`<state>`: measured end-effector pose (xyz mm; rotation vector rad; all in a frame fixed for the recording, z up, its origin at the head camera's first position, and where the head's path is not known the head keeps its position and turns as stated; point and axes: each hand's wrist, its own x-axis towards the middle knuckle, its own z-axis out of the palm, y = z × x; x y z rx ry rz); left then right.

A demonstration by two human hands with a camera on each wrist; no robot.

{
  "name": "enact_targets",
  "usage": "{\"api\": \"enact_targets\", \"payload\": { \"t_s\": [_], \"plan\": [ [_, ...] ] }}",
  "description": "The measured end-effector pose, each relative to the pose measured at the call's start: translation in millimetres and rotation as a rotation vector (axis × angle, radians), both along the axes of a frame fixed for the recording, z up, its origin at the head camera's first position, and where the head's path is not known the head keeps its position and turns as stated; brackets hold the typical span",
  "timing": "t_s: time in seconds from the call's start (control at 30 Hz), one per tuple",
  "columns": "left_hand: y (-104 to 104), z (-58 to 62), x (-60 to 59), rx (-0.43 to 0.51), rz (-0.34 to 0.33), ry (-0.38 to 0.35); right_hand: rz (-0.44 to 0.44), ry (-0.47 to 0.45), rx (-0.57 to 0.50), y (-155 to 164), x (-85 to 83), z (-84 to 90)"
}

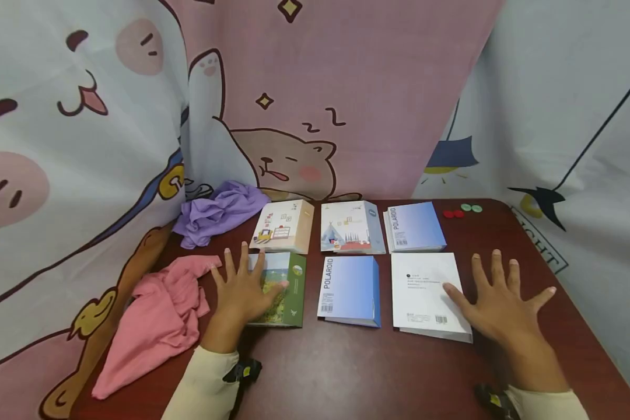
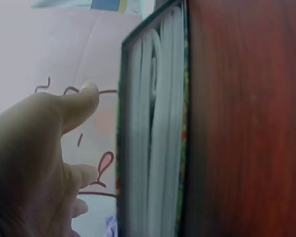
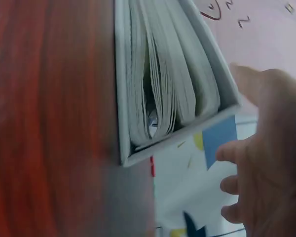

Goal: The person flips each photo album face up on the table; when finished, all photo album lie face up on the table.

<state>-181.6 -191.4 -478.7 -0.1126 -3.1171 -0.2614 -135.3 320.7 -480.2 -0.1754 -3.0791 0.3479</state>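
Six small albums lie in two rows on the dark red table. My left hand [image 1: 245,294], fingers spread, is over the green album [image 1: 296,291] at the front left; its page edges show in the left wrist view. On the right, my spread right hand [image 1: 504,306] is beside the white album [image 1: 425,297], its thumb over that cover. Between them lies a blue Polaroid album [image 1: 349,289]. Behind are a cream album [image 1: 283,224], a white album with a tent picture [image 1: 352,227] and another blue Polaroid album [image 1: 417,226]. Neither hand grips anything.
A pink cloth [image 1: 160,321] and a purple cloth [image 1: 220,213] lie crumpled along the table's left side. Red discs [image 1: 453,214] and pale green discs [image 1: 471,207] sit at the back right. Printed curtains [image 1: 373,87] hang around the table [image 1: 315,373].
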Motion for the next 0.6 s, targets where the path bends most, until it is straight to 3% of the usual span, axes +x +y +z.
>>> {"api": "enact_targets", "payload": {
  "t_s": [0.37,0.6],
  "plan": [
    [8,5.4,14.0,-0.012,-0.095,0.053,0.17,0.049,-0.012,-80,-12.2,33.8],
    [9,-0.4,13.2,0.056,-0.211,0.079,0.301,0.03,-0.054,-138,-27.5,34.6]
  ]
}}
